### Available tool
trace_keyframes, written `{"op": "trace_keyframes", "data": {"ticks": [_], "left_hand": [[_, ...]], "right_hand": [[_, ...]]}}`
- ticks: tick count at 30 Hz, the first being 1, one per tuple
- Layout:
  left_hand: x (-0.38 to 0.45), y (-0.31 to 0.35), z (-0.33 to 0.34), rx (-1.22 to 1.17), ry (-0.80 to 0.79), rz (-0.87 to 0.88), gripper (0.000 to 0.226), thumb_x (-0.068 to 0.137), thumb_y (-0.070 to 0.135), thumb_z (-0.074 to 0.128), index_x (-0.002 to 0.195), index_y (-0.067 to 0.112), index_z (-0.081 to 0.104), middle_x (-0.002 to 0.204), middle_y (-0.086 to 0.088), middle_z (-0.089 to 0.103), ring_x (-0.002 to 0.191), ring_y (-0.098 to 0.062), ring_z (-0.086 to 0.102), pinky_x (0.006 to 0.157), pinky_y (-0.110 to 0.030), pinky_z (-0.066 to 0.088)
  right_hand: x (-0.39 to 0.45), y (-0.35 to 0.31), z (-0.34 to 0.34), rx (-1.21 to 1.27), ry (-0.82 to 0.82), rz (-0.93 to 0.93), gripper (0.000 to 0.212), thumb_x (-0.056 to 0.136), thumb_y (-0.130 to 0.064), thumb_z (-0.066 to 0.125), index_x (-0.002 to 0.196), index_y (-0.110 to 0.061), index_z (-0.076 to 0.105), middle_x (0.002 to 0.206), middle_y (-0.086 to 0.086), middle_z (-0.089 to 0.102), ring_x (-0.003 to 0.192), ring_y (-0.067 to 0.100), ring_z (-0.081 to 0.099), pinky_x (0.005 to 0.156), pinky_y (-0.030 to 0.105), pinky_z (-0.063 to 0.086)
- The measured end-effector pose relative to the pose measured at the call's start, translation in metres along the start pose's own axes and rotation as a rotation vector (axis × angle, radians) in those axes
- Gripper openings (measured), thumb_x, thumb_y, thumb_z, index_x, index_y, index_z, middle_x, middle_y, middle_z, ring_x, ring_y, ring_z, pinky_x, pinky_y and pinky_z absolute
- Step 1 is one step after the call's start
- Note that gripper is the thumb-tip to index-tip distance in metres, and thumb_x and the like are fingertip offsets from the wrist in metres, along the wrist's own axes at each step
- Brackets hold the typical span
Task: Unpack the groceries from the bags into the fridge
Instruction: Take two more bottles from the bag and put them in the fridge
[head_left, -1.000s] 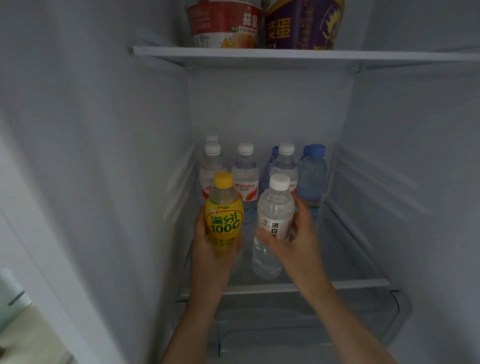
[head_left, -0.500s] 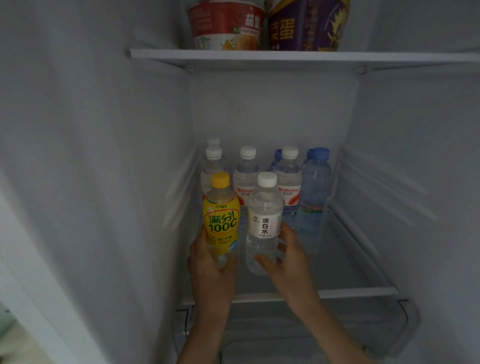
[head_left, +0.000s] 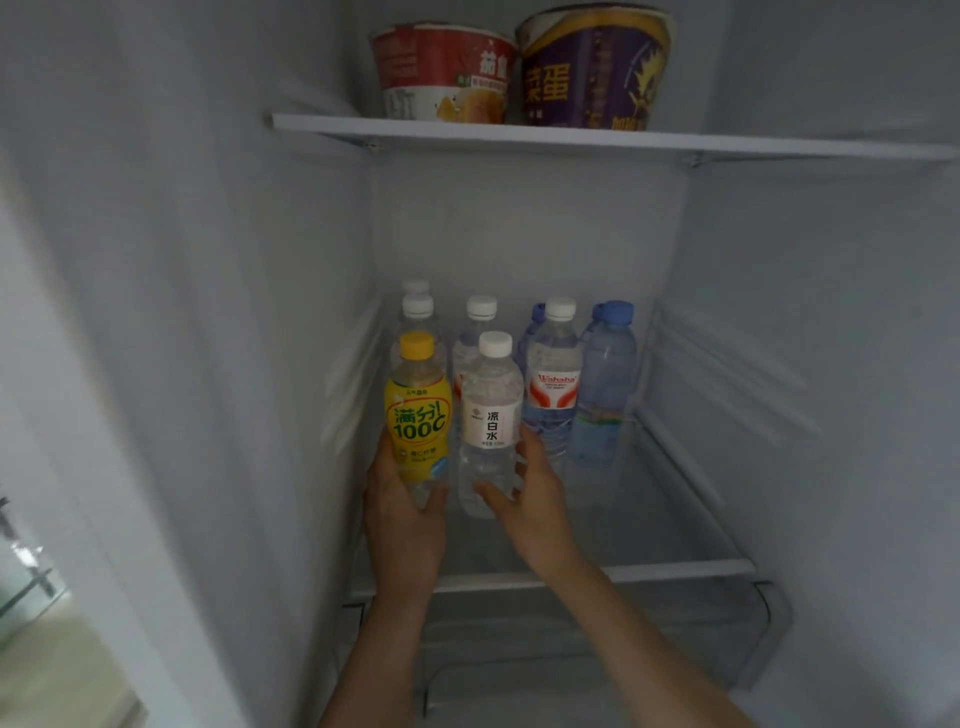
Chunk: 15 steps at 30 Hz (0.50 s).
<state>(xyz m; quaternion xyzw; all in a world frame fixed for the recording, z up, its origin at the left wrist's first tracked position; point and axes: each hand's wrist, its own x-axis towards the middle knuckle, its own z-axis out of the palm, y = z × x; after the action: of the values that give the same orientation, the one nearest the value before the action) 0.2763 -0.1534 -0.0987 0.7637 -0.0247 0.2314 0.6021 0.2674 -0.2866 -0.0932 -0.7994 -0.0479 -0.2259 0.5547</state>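
Centre of frame, fridge glass shelf (head_left: 675, 519): yellow drink bottle (head_left: 417, 415) is gripped low down by the left hand (head_left: 405, 519), fingers curled round its base. Clear water bottle (head_left: 491, 421), just right of it and touching, is held near the bottom by the right hand (head_left: 530, 499), thumb in front, fingers wrapped behind. Both are upright. Water bottles (head_left: 555, 384) are lined up behind. Top of frame, upper shelf (head_left: 519, 132): two noodle cups (head_left: 447, 73) side by side.

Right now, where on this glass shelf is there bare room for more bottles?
Free: the right front of the glass shelf, between the blue-capped bottle, the right wall and the front rim. Crowded: back left, where the water bottles stand packed and both hands hold bottles.
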Motion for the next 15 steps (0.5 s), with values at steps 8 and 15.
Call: {"op": "trace_keyframes", "data": {"ticks": [8, 15], "left_hand": [[-0.035, 0.013, -0.013, 0.044, -0.005, 0.059, 0.08, 0.071, -0.013, 0.066, 0.143, 0.009, 0.039, 0.14, -0.011, 0.048, 0.13, -0.027, 0.045, 0.11, -0.041, 0.036], [-0.103, 0.033, -0.034, -0.037, -0.231, 0.027, 0.049, 0.087, -0.002, 0.058, 0.131, 0.018, 0.05, 0.128, 0.006, 0.056, 0.116, -0.019, 0.056, 0.103, -0.036, 0.044]], "right_hand": [[-0.049, -0.008, -0.004, -0.103, 0.071, 0.076, 0.054, 0.087, -0.011, 0.065, 0.135, -0.02, 0.042, 0.132, -0.003, 0.052, 0.122, 0.011, 0.047, 0.107, 0.022, 0.037], [-0.141, -0.026, -0.032, -0.205, 0.253, 0.077, 0.045, 0.089, -0.007, 0.061, 0.133, -0.008, 0.048, 0.128, 0.006, 0.058, 0.118, 0.019, 0.056, 0.102, 0.041, 0.045]]}}
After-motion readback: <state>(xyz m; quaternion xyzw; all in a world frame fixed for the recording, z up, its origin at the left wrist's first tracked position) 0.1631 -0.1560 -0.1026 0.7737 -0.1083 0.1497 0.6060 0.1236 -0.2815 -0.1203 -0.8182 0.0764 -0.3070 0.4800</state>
